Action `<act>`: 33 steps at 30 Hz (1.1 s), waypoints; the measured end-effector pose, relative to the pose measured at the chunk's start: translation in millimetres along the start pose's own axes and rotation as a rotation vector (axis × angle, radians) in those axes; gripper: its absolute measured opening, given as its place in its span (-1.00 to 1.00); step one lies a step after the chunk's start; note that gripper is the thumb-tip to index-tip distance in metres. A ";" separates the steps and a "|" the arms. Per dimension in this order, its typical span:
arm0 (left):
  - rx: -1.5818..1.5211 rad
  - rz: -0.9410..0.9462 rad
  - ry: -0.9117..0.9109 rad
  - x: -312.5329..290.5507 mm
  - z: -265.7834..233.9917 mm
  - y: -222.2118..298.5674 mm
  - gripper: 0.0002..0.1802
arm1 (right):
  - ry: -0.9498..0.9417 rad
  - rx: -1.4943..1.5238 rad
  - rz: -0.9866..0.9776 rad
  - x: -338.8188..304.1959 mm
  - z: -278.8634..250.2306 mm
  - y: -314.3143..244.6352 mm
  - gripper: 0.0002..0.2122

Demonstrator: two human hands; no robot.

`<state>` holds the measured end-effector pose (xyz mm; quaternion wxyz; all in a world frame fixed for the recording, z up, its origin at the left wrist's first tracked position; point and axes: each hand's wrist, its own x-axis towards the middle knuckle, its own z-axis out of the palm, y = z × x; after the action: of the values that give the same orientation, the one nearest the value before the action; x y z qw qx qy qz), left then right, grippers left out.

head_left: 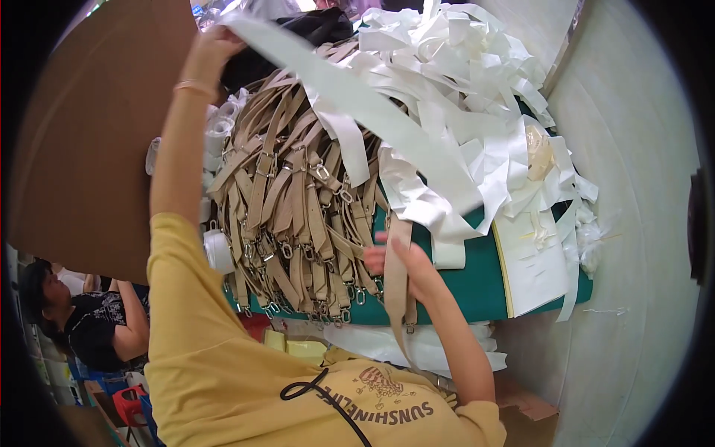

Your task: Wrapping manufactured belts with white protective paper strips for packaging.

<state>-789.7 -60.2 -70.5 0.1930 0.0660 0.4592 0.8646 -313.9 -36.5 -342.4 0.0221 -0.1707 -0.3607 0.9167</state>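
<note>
My left hand (218,43) is raised at the upper left, its fingers closed on one end of a long white paper strip (350,97). The strip runs slantwise down to the right and is slightly blurred. Near the table's front edge, my right hand (410,267) grips a beige strap (397,272), which hangs down in front of my yellow shirt. Left of that hand lies a large heap of beige straps (287,194) with silver metal buckles and clips. Crumpled white paper strips (462,59) pile up behind and to the right.
The green table (469,287) carries a white pad (532,261) at right. White rolls (217,251) stand left of the heap. A brown cardboard panel (97,141) rises at left, a pale wall (633,223) at right. Another person (97,320) sits at lower left near a red stool (130,404).
</note>
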 end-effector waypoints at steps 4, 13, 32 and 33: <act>0.521 0.859 -0.029 -94.1 26.8 -11.6 -0.82 | 0.144 -0.129 -0.195 4.2 12.2 -19.2 -0.44; 0.879 1.426 -0.978 -193.8 85.5 -282.3 -0.88 | -0.255 0.555 -0.364 -187.8 59.5 4.8 -0.53; 1.737 0.509 -1.502 -331.7 179.5 -512.6 -0.60 | -0.255 0.090 -1.000 -280.9 -6.2 34.4 -0.65; 1.691 0.583 -1.554 -321.5 172.5 -516.5 -0.61 | -0.030 0.077 -0.933 -292.2 -2.3 52.0 -0.56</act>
<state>-303.6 205.8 -375.3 0.1108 0.7824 0.6123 0.0260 -33.9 -121.2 -292.0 0.4330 0.0239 -0.3649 0.8238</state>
